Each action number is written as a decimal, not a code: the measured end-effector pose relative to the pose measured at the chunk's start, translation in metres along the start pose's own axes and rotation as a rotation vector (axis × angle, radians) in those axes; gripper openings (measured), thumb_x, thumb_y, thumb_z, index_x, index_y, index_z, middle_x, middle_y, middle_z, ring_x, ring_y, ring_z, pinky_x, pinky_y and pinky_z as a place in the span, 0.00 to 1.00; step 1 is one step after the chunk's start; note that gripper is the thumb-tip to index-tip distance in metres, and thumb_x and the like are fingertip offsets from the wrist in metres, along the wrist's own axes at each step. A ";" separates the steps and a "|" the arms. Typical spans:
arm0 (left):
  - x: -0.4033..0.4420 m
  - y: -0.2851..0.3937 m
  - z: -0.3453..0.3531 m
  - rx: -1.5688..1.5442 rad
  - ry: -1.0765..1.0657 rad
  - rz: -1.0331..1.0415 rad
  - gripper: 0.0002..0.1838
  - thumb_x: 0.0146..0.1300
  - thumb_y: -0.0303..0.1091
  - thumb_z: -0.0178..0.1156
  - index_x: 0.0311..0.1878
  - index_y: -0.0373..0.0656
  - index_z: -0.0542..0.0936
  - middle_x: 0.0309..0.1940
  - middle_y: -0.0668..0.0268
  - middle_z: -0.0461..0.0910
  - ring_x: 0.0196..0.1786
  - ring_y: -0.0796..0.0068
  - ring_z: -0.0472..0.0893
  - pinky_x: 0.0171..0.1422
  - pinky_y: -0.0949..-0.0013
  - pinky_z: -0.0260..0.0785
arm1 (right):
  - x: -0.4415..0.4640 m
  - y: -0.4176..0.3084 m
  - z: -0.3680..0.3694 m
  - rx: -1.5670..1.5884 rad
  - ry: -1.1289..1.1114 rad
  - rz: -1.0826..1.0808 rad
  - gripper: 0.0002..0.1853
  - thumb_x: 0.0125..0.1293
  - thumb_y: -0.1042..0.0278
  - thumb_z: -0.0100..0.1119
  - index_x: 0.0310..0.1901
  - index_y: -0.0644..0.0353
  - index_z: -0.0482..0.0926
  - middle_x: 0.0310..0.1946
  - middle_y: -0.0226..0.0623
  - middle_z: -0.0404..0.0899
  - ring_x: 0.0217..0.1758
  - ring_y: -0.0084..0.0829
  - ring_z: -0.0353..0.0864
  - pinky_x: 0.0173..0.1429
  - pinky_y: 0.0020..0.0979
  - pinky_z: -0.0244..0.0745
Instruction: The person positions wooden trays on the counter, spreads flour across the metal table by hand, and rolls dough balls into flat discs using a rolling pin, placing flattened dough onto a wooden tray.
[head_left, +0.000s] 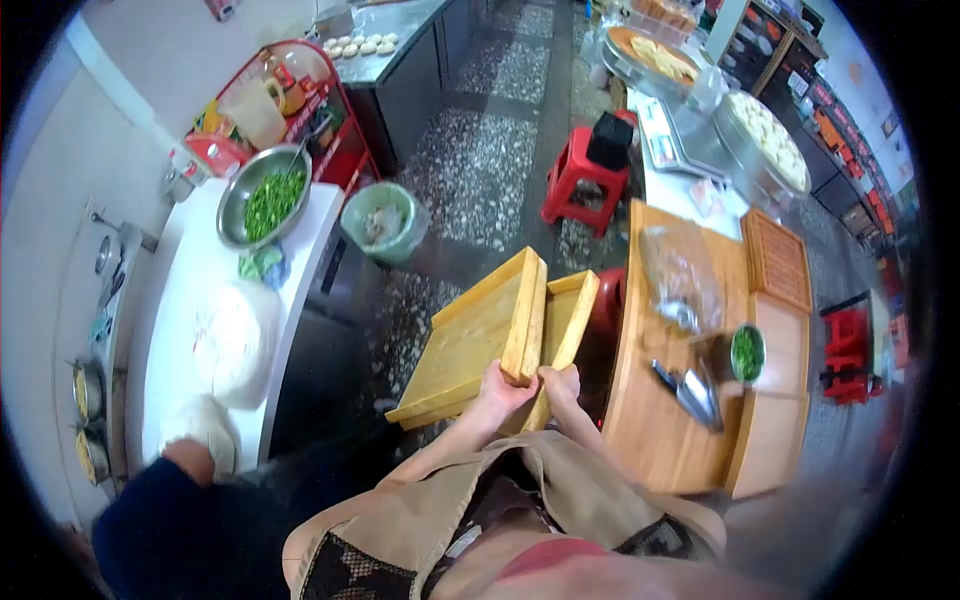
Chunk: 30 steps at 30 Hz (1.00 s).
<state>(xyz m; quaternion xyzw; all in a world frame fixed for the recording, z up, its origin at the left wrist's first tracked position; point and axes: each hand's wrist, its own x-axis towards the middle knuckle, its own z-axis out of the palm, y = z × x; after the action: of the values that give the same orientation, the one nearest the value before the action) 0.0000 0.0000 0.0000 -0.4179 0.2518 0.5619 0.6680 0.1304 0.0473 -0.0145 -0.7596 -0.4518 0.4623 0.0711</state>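
Note:
Two shallow wooden trays are held in front of my body, side by side and tilted. My left hand [507,388] grips the near end of the larger left tray [470,335], at its thick rim. My right hand [560,384] is closed on the near part of the narrower right tray [572,322], which lies partly behind the larger one. The two hands are close together. Their fingertips are partly hidden by the wood.
On the left, a white counter [165,290] bears a bowl of chopped greens [270,205] and dough [235,340]; a co-worker's hand [190,460] is beside it. A green bin [385,222] and red stool [585,180] stand ahead. At right is a wooden table [650,430].

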 end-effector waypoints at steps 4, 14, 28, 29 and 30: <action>0.040 0.057 0.150 0.137 0.091 0.065 0.23 0.71 0.49 0.38 0.58 0.51 0.75 0.56 0.61 0.75 0.57 0.60 0.71 0.57 0.55 0.67 | 0.077 -0.128 0.003 0.171 0.058 -0.008 0.31 0.44 0.57 0.67 0.48 0.70 0.75 0.46 0.55 0.81 0.51 0.50 0.80 0.58 0.40 0.72; 0.178 0.141 0.521 0.244 -0.040 0.080 0.21 0.70 0.44 0.41 0.60 0.48 0.75 0.57 0.61 0.75 0.59 0.61 0.71 0.58 0.55 0.67 | 0.321 -0.429 -0.064 0.488 0.188 -0.227 0.27 0.45 0.65 0.66 0.49 0.70 0.74 0.45 0.53 0.81 0.50 0.48 0.81 0.58 0.38 0.72; 0.349 0.309 1.015 0.521 -0.241 0.098 0.17 0.68 0.43 0.50 0.52 0.43 0.75 0.47 0.61 0.76 0.50 0.66 0.74 0.54 0.65 0.70 | 0.633 -0.879 -0.094 1.075 0.189 -0.509 0.28 0.50 0.79 0.54 0.57 0.71 0.71 0.50 0.43 0.77 0.50 0.36 0.78 0.57 0.32 0.72; 0.359 0.319 1.047 0.506 -0.237 0.089 0.17 0.68 0.43 0.50 0.52 0.43 0.75 0.47 0.61 0.76 0.50 0.66 0.74 0.54 0.65 0.70 | 0.647 -0.912 -0.101 1.059 0.190 -0.504 0.28 0.50 0.79 0.54 0.57 0.71 0.71 0.50 0.43 0.77 0.50 0.36 0.78 0.57 0.32 0.72; 0.362 0.326 1.083 0.516 -0.233 0.099 0.17 0.68 0.44 0.51 0.51 0.43 0.75 0.47 0.61 0.76 0.50 0.66 0.74 0.53 0.65 0.70 | 0.662 -0.944 -0.110 1.043 0.196 -0.483 0.28 0.50 0.79 0.54 0.57 0.72 0.70 0.50 0.43 0.77 0.50 0.36 0.78 0.56 0.32 0.72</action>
<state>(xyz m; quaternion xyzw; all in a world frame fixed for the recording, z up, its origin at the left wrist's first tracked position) -0.3704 1.1126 0.1858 -0.1538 0.3280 0.5553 0.7486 -0.2625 1.1284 0.1207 -0.5388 -0.3162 0.5218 0.5809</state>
